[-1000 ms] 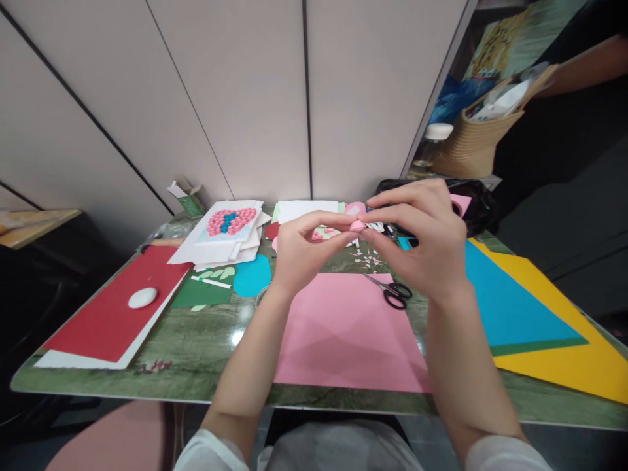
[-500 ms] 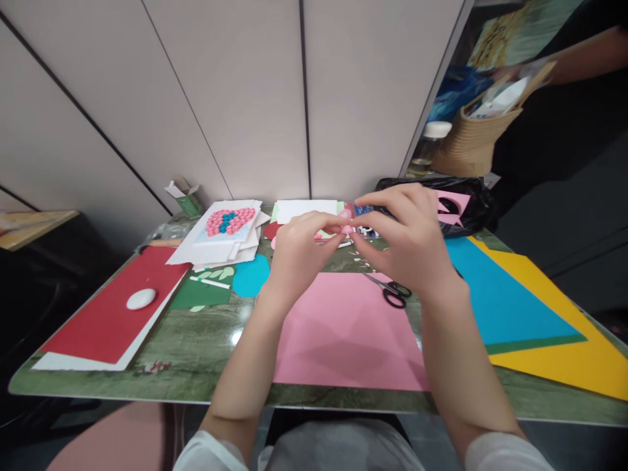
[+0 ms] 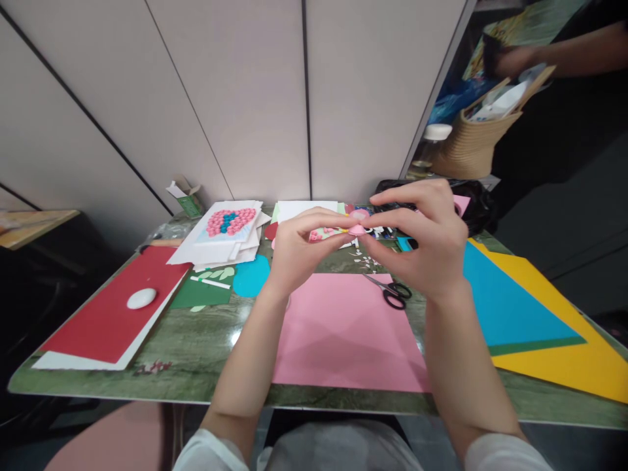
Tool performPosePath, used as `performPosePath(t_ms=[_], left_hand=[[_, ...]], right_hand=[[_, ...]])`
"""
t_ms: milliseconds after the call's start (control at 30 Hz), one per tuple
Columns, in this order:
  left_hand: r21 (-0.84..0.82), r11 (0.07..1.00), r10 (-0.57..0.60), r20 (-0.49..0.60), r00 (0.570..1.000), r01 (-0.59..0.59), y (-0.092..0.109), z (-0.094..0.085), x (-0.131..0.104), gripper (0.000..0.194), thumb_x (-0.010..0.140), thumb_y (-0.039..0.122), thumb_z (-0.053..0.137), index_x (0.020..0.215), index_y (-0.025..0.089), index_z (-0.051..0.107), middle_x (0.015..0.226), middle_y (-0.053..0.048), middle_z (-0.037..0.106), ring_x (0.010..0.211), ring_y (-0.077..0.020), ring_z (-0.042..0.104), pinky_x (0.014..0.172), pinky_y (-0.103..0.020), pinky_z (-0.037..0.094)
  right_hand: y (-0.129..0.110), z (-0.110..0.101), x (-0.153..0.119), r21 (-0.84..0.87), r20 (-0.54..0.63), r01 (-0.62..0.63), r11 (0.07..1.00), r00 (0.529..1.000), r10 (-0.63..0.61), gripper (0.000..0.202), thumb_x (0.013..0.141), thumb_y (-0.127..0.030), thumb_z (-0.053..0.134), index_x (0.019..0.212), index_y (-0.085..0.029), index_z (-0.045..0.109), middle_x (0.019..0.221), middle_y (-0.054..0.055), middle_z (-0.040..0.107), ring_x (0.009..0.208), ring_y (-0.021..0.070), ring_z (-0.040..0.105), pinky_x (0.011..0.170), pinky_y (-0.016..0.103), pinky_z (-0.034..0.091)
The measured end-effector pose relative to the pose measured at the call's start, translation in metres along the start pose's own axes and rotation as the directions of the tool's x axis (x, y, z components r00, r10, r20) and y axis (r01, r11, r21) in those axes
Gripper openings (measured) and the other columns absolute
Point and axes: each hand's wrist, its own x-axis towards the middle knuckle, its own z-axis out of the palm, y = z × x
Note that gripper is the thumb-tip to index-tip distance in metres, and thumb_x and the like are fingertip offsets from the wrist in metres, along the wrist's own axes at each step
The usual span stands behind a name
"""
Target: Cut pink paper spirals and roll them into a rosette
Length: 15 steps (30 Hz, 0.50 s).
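Observation:
A small pink paper piece [image 3: 358,229] is raised over the far part of the table, between the fingertips of both hands. My left hand [image 3: 307,245] pinches it from the left with thumb and fingers. From the right, my right hand [image 3: 422,235] holds it too, thumb below and a finger above, the upper finger stretched out. Below the hands lies a pink sheet [image 3: 343,333], with black-handled scissors [image 3: 392,291] across its upper right corner. White scraps [image 3: 364,259] are scattered just beyond the sheet.
At left are a red sheet [image 3: 112,314] bearing a white oval object [image 3: 141,299], green paper [image 3: 201,294] and papers with a pink-and-blue bead design [image 3: 230,222]. Blue [image 3: 510,307] and yellow sheets [image 3: 579,353] lie right. A person's arm [image 3: 579,55] reaches in behind a basket [image 3: 466,144].
Both hands have shifted slightly right with the pink piece, which now shows more between the fingertips. The other person's hand at the upper right has moved and holds something dark.

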Motion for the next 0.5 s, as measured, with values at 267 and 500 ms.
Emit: performPosePath(t_ms=[267,500], left_hand=[[-0.040,0.999,-0.027,-0.083,0.996,0.024,-0.0022,0.0069,-0.0035,0.015,0.071,0.018,0.075,0.083,0.026,0.075,0.084,0.001,0.075,0.078,-0.0123,0.068,0.069,-0.024,0.055],[0.080,0.991,0.113,-0.115,0.987,-0.104,-0.0031,0.0051,-0.0041,0.016,0.071,0.014,0.074,0.083,0.025,0.075,0.082,0.001,0.075,0.075,-0.0123,0.068,0.067,-0.026,0.054]], right_hand=[[-0.0026,0.0005,-0.0006,-0.133,-0.035,0.052,0.990,0.998,-0.057,0.008,0.076,-0.020,0.068,0.081,-0.025,0.065,0.091,0.004,0.071,0.082,0.0229,0.062,0.074,0.041,0.044],[-0.0026,-0.0004,-0.0029,-0.230,-0.046,0.138,0.963,0.987,-0.152,0.015,0.076,-0.019,0.068,0.088,-0.027,0.063,0.091,0.001,0.070,0.082,0.0224,0.061,0.078,0.041,0.043]])
